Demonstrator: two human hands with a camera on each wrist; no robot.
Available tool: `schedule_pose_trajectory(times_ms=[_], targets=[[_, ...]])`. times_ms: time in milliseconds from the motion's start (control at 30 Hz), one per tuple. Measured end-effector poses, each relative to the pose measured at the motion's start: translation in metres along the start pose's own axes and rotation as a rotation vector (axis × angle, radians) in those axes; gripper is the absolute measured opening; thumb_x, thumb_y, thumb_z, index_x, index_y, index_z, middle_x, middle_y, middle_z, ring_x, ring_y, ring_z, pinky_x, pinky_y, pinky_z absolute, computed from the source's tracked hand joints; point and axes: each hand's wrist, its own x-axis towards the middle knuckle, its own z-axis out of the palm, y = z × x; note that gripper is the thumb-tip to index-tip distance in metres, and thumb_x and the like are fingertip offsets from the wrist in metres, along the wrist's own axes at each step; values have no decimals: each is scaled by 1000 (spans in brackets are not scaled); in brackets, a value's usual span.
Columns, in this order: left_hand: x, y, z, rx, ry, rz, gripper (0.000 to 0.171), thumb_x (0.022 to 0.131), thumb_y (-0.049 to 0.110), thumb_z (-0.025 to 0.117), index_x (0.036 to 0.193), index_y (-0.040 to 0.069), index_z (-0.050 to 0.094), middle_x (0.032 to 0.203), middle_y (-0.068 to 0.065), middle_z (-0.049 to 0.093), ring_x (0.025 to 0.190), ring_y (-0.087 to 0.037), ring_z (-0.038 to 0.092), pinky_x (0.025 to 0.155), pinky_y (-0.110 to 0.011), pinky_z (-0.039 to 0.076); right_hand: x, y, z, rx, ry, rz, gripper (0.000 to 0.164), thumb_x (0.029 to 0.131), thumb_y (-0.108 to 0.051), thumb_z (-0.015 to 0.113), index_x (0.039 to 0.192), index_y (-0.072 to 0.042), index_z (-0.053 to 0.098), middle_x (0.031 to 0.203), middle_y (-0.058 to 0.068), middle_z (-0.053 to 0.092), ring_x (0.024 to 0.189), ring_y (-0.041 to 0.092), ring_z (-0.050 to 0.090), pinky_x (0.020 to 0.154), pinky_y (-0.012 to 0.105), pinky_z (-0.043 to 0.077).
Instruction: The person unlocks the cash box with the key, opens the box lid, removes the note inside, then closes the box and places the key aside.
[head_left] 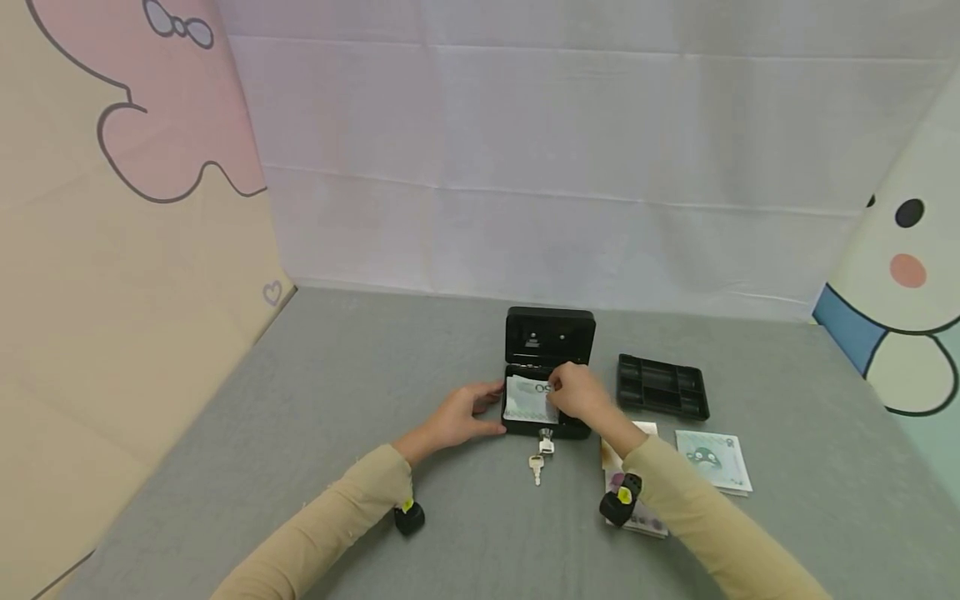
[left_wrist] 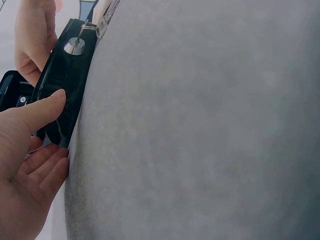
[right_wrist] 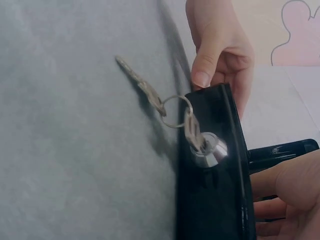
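Observation:
A black cash box (head_left: 570,432) stands on the grey table with its lid (head_left: 551,337) raised at the back. Green banknotes (head_left: 527,402) marked 50 lie inside it. My left hand (head_left: 456,417) rests against the box's left side, thumb at the front corner and fingers fairly straight along the side. Reaching in from the right, my right hand (head_left: 581,393) pinches the notes near their right edge with bent fingers; its fingertips are partly hidden. One key sits in the silver front lock (left_wrist: 75,46), and a second key (right_wrist: 140,85) hangs from the same ring.
To the right of the box lies a black compartment tray (head_left: 660,387). Nearer, a stack of pale green notes (head_left: 716,460) rests on the table. Purple-brown notes (head_left: 648,521) lie partly under my right forearm. A white cloth wall (head_left: 465,167) closes off the back.

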Motion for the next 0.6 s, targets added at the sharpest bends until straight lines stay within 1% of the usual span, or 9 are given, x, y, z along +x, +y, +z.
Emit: schedule_pose_trajectory(times_ms=[100, 200, 267, 333, 400, 467, 500, 600], targets=[[0, 0, 0, 5, -4, -3, 65, 74, 8, 75, 129, -7, 44, 130, -20, 48, 113, -29, 52, 92, -35, 47, -1, -2, 2, -6, 18, 16, 21, 76, -5, 61, 94, 3, 68, 65, 5, 58, 55, 15, 44, 49, 27, 37], [1, -1, 0, 3, -3, 6, 65, 74, 8, 75, 129, -8, 45, 129, -20, 48, 113, -30, 52, 92, -35, 47, -2, -3, 3, -18, 42, 22, 21, 77, -4, 60, 95, 2, 68, 64, 5, 58, 53, 14, 43, 46, 25, 33], [1, -2, 0, 5, -2, 12, 65, 73, 8, 75, 128, -8, 45, 129, -21, 49, 112, -30, 52, 92, -34, 47, -2, -4, 3, -18, 68, 19, 20, 77, -4, 60, 94, 1, 69, 67, 6, 61, 56, 15, 48, 46, 27, 38], [2, -3, 1, 3, 0, 13, 65, 74, 8, 75, 128, -8, 45, 129, -20, 49, 112, -30, 52, 92, -33, 47, -2, -4, 3, -5, 95, 14, 20, 77, -5, 61, 94, 1, 69, 75, 9, 65, 62, 18, 55, 50, 31, 46], [2, -3, 1, 1, 1, 19, 64, 74, 9, 75, 128, -8, 45, 128, -21, 49, 112, -30, 52, 91, -33, 47, -1, -4, 4, 21, 129, -1, 19, 76, -5, 62, 93, 1, 69, 81, 11, 67, 68, 21, 59, 54, 35, 50], [2, -4, 1, 0, 4, 23, 64, 74, 9, 75, 128, -8, 45, 128, -21, 49, 112, -31, 52, 91, -34, 48, 0, -2, 5, 47, 145, -26, 18, 77, -7, 64, 93, 0, 70, 82, 10, 67, 70, 21, 60, 57, 36, 51], [1, -3, 1, -7, 4, 22, 64, 74, 9, 75, 128, -8, 45, 128, -21, 49, 112, -31, 52, 91, -34, 47, 1, 0, 8, 58, 174, -60, 16, 76, -8, 65, 90, -2, 70, 79, 8, 66, 68, 19, 60, 54, 34, 50], [1, -3, 0, -18, 6, 26, 64, 74, 8, 75, 127, -9, 45, 128, -21, 49, 112, -31, 52, 92, -35, 47, 4, 5, 12, 103, 204, -132, 15, 75, -8, 67, 88, -2, 70, 76, 6, 66, 68, 18, 59, 56, 33, 50]])
